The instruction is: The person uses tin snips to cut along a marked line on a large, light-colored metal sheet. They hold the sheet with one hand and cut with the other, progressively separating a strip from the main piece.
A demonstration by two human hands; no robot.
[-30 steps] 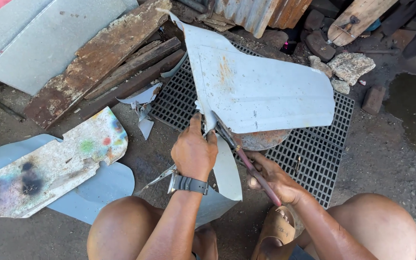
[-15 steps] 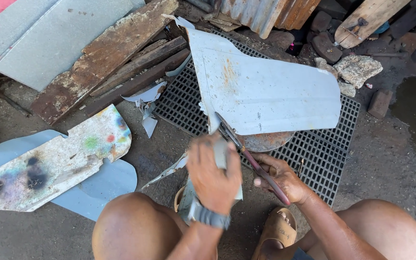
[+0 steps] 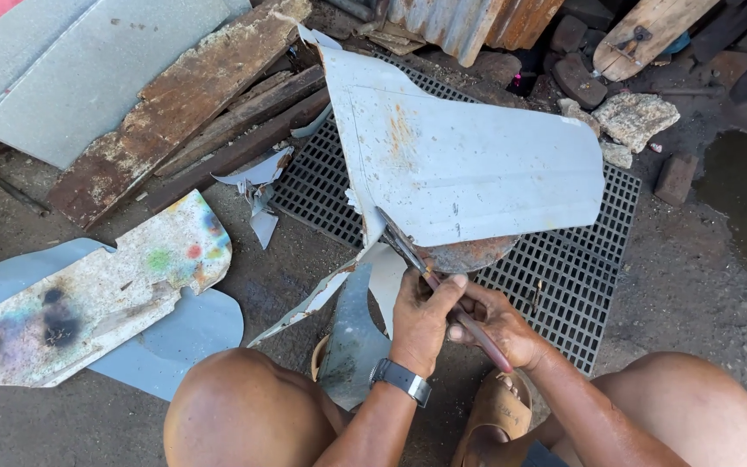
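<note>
Between both hands (image 3: 464, 320), tin snips (image 3: 425, 264)

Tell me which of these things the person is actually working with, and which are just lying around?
In use:
- left hand
- right hand
- tin snips
- grey metal sheet
- cut-off strip

Lying about:
- paint-stained panel
- rusty planks
- black floor grate
- stones
- corrugated sheet
</note>
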